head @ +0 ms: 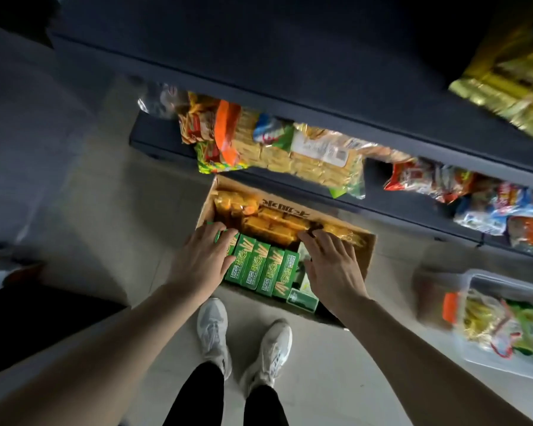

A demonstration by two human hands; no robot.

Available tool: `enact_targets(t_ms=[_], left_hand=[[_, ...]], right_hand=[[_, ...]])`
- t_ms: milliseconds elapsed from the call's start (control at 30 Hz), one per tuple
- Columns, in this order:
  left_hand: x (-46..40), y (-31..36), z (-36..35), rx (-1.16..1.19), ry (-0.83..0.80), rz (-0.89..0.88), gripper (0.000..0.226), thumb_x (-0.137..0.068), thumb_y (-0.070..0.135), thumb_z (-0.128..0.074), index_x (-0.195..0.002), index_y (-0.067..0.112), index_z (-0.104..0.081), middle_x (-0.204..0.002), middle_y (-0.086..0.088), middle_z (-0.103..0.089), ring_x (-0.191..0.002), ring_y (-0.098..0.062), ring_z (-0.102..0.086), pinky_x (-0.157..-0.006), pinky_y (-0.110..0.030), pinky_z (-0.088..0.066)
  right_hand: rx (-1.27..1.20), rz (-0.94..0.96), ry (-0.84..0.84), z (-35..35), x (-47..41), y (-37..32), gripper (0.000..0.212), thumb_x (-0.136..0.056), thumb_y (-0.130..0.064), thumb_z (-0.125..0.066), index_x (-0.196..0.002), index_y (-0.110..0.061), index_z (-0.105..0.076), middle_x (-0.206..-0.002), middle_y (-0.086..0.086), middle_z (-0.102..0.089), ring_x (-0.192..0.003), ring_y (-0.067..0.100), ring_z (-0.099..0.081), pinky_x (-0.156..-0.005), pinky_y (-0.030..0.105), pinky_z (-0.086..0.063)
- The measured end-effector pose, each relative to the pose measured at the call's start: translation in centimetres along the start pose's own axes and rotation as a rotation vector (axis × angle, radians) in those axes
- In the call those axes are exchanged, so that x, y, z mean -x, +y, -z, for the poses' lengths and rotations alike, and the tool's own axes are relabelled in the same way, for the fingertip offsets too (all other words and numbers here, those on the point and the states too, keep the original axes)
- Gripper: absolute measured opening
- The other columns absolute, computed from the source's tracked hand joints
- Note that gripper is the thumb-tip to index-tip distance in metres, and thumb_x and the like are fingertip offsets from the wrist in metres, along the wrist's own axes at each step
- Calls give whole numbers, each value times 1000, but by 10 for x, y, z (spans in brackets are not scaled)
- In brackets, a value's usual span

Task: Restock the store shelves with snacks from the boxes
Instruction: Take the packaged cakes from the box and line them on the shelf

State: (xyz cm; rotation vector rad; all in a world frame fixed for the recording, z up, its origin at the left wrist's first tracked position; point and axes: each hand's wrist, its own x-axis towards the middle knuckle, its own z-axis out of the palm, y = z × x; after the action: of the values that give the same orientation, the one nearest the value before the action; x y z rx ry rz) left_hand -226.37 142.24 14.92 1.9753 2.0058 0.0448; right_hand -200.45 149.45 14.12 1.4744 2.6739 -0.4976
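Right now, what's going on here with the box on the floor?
A person stands over an open cardboard box on the floor by the shelves. Both hands are down in it: the left hand lies over the green packs, the right hand reaches by the orange packs. Nothing is lifted out yet.

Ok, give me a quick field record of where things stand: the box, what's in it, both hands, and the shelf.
box: open cardboard box on the floor against the shelf base
contents: green snack cartons in a row on the near side, orange packets behind
left hand: left hand fingers spread over the left end of the green row
right hand: right hand fingers reaching at the right end, tips by the orange packets
shelf: bottom shelf holding bagged snacks
side: clear plastic bin of snacks on the floor, right
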Motion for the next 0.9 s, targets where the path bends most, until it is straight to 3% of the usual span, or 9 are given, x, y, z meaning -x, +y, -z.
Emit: enact_targets(t_ms=[167, 333, 533, 667, 800, 900], left_hand=[[-26, -40, -88, 2, -84, -12, 56, -77, 25, -80, -128, 9, -60, -127, -13, -59, -111, -33, -61, -83, -43, -55], [-66, -75, -153, -19, -133, -16, 63, -82, 25, -77, -137, 7, -52, -139, -17, -50, -122, -37, -55, -93, -49, -54], [-119, -101, -207, -88, -92, -63, 75, -82, 26, -76, -146, 11, -39, -150, -18, -37, -134, -37, -42, -108, -49, -43], [-142, -105, -227, -129, -46, -73, 76, -85, 27, -73, -149, 11, -36, -155, -18, -33, -143, -37, -32, -116, -50, -27], [-153, -108, -242, -128, -50, -44, 78, -86, 29, -71, -152, 13, -32, -155, -18, -33, -143, -36, -31, -119, -51, -25], [-157, -108, -248, -148, -43, -34, 78, -86, 29, -72, -150, 10, -31, -146, -21, -39, -132, -38, -42, -113, -51, -34]], right_hand=[[5, -45, -82, -92, -30, 17, 61, -78, -10, -81, -135, -15, -59, -128, 12, -62, -117, 33, -61, -92, 48, -51], [5, -95, -158, -165, -64, 39, 56, -89, -9, -68, -142, -17, -51, -137, 11, -55, -125, 34, -53, -99, 49, -44], [20, -157, -169, -222, -105, 58, 62, -90, -6, -63, -147, -21, -44, -147, 10, -45, -131, 34, -46, -107, 50, -39], [-9, -212, -121, -245, -124, 66, 61, -91, -5, -62, -147, -21, -43, -149, 11, -43, -134, 33, -46, -109, 49, -38], [-11, -234, -127, -262, -133, 71, 53, -95, -11, -60, -144, -20, -46, -149, 12, -45, -133, 34, -47, -109, 50, -39], [6, -259, -117, -268, -135, 71, 47, -97, -15, -58, -142, -21, -48, -144, 10, -49, -127, 32, -52, -102, 49, -43]])
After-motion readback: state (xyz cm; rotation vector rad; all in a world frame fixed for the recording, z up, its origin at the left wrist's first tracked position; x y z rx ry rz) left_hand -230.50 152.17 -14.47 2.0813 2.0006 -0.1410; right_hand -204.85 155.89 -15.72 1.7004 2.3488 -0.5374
